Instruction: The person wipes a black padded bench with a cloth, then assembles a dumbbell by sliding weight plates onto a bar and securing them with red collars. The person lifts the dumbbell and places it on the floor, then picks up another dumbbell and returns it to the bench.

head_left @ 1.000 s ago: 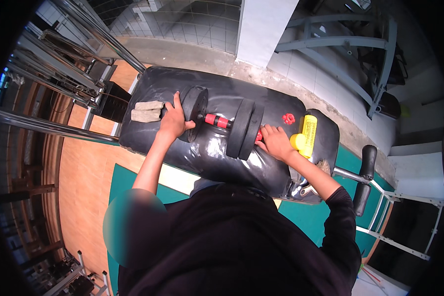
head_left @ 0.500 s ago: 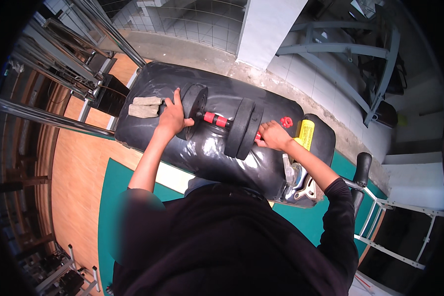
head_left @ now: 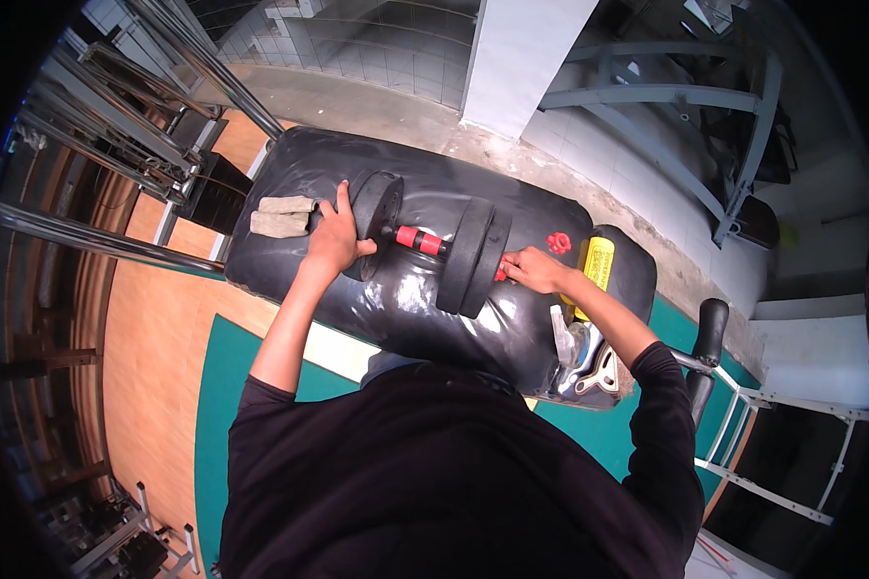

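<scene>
An adjustable dumbbell with black weight plates (head_left: 474, 258) lies across a padded black bench (head_left: 396, 314), its grip (head_left: 420, 240) banded in red and black. My left hand (head_left: 333, 239) rests with fingers spread against the outer side of the left-hand plate (head_left: 380, 205). At the dumbbell's right end, the fingers of my right hand (head_left: 534, 269) are closed on a red collar nut (head_left: 500, 275), partly hidden by them. Another red collar nut (head_left: 558, 242) lies loose beyond that hand.
Beside my right forearm lie a yellow cylinder (head_left: 599, 262), a clear plastic item (head_left: 568, 338) and a flat metal piece (head_left: 600, 374). Folded beige cloth (head_left: 282, 217) sits at the bench's left end. Metal gym frames (head_left: 106, 236) stand left; a black-padded bar (head_left: 711, 333) stands right.
My right hand's fingers have shifted slightly on the red collar nut. My left hand stays against the plate, and the dumbbell remains in about the same place.
</scene>
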The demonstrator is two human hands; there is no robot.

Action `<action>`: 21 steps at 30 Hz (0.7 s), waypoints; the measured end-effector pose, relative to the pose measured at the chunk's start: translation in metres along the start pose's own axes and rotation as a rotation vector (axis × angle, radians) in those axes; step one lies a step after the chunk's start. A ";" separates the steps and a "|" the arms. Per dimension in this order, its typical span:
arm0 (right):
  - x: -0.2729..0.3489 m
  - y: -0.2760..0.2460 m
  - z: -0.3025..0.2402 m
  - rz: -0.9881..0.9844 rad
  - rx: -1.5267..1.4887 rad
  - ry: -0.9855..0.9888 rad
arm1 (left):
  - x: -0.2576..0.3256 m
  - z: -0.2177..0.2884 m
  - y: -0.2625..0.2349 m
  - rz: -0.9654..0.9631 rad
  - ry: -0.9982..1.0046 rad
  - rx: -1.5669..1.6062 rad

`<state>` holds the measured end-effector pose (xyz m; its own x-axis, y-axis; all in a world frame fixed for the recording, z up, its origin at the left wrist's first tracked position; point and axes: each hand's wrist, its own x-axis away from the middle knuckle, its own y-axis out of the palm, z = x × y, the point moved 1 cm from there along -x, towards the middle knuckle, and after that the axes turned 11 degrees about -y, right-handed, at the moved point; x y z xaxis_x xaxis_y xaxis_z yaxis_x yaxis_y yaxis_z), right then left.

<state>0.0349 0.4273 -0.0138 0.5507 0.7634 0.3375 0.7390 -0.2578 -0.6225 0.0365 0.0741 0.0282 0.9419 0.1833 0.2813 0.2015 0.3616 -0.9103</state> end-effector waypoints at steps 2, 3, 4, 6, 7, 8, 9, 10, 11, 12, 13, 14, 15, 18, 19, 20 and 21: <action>0.000 0.000 0.001 -0.005 -0.024 0.025 | -0.001 -0.001 0.001 -0.003 0.006 0.008; 0.000 0.001 0.000 0.029 -0.047 0.013 | 0.000 -0.003 0.002 0.009 0.010 -0.002; 0.000 0.004 0.001 0.063 -0.071 0.001 | 0.000 -0.004 0.003 0.011 0.012 -0.003; -0.001 0.010 0.013 0.114 -0.136 -0.021 | 0.001 -0.002 0.002 0.014 0.019 -0.005; -0.002 0.017 0.024 0.131 -0.180 -0.032 | 0.002 -0.001 0.001 0.014 0.022 -0.004; -0.002 0.023 0.034 0.149 -0.224 -0.043 | 0.003 0.000 0.001 0.013 0.025 -0.003; -0.004 0.019 0.030 0.098 -0.270 0.012 | 0.004 -0.002 0.000 0.016 0.019 -0.002; -0.003 0.012 0.018 0.046 -0.313 0.072 | 0.005 -0.003 0.001 0.015 0.018 0.001; -0.003 0.007 0.011 -0.005 -0.356 0.131 | 0.005 -0.005 0.002 0.015 0.017 0.004; -0.003 0.009 0.017 -0.017 -0.414 0.137 | 0.004 -0.004 0.002 0.016 0.023 0.007; -0.004 0.013 0.024 -0.029 -0.475 0.140 | 0.004 -0.004 0.002 0.018 0.028 0.009; -0.004 0.017 0.032 -0.039 -0.535 0.143 | 0.003 -0.003 0.003 0.020 0.035 0.012; -0.003 0.015 0.027 -0.029 -0.559 0.142 | 0.001 -0.002 0.002 0.026 0.045 0.010; -0.003 0.011 0.010 -0.020 -0.604 0.111 | 0.004 -0.002 0.001 0.018 0.003 0.023; -0.001 0.015 0.011 -0.001 -0.623 0.137 | 0.005 -0.002 0.004 0.017 -0.007 0.034; -0.001 0.019 0.016 0.019 -0.642 0.163 | 0.003 -0.002 0.005 0.014 0.005 0.045; -0.004 0.019 0.015 -0.013 -0.611 0.117 | 0.003 -0.004 0.003 0.019 0.009 0.036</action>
<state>0.0409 0.4285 -0.0371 0.5536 0.7075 0.4393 0.8153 -0.5678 -0.1131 0.0410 0.0717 0.0246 0.9481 0.1822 0.2607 0.1736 0.3904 -0.9041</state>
